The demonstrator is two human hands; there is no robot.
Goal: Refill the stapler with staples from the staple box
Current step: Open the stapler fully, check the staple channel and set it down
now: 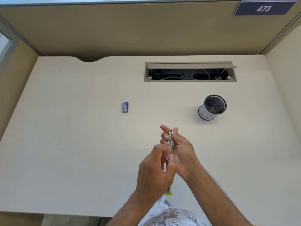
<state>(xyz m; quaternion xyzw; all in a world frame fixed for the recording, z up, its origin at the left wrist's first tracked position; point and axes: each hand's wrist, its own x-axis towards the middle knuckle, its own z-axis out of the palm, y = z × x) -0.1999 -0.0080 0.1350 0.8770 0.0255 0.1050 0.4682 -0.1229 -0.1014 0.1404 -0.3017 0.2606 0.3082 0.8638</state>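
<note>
Cream tabletop (65, 144) in a beige cubicle. Both hands' fingers (164, 137) clamp one stapler (170, 142); beyond them sit one staple box (125, 107) and one mesh cup (212, 107).

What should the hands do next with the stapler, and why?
Probably the left hand should let go and reach for the staple box. Both it and the right hand hold the stapler, whose metal channel shows, while the box lies apart on the desk, apparently shut. No staples are in hand.
</note>
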